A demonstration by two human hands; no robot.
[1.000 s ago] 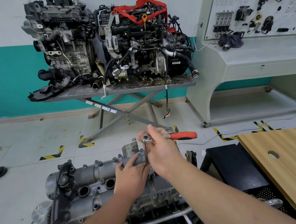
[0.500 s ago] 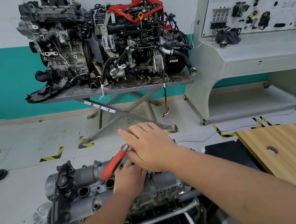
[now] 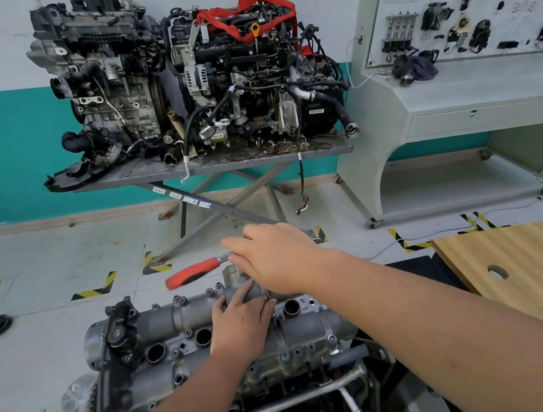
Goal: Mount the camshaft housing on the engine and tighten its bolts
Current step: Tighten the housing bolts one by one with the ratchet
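Your right hand [image 3: 279, 260] reaches across, palm down, fingers together over the head of the ratchet [image 3: 196, 271]; whether they pinch it I cannot tell. Its red handle sticks out beyond your fingertips, to the left. Your left hand [image 3: 242, 323] rests flat on the camshaft housing [image 3: 182, 324], fingers slightly spread, under your right fingers.

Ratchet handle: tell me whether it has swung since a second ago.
Yes. The red ratchet handle pointed right of the right hand then; now it sticks out left, above the camshaft housing, on which the left hand rests.
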